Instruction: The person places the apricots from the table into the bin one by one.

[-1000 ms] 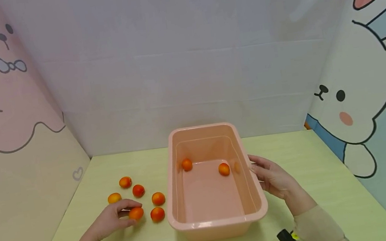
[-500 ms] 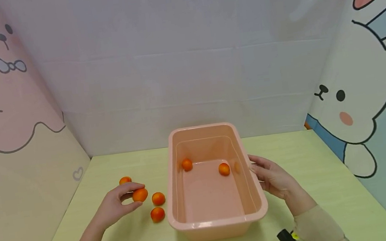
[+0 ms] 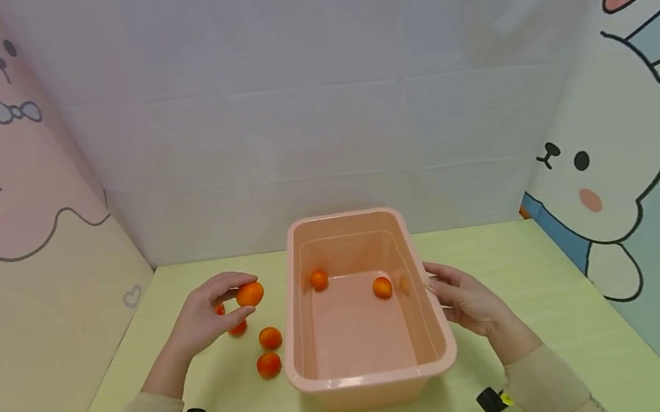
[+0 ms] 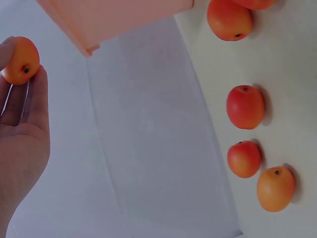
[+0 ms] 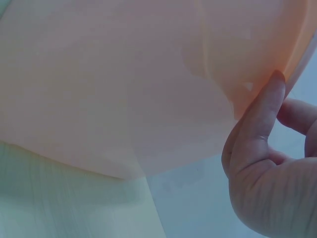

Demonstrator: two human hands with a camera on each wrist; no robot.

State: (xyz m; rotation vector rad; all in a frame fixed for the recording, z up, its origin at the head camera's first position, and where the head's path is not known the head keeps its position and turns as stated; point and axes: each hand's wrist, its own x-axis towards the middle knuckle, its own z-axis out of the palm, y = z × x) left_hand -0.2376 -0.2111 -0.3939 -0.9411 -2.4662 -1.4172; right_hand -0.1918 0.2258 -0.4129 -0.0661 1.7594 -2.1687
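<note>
- Left of centre in the head view, my left hand [image 3: 206, 313] is above the tabletop [image 3: 569, 313], thumb and fingers pinching one orange fruit [image 3: 250, 294], apart from the bin.
- At the left edge of the left wrist view, this fruit shows a dark stem spot facing the camera.
- Right of centre, my right hand [image 3: 471, 302] grasps the right rim of the pink plastic bin [image 3: 374, 379], fingers against its edge.
- Mid-frame, two fruits lie inside the bin, well apart: the left fruit [image 3: 318, 280] and the right fruit [image 3: 382, 287].
- Down the right side of the left wrist view, five loose fruits [image 4: 245, 106] rest on the tabletop, yellowish orange to red.
- Across the upper frame hangs a white sheet [image 3: 315, 96]; a cartoon rabbit [image 3: 621, 181] fills the right side.
</note>
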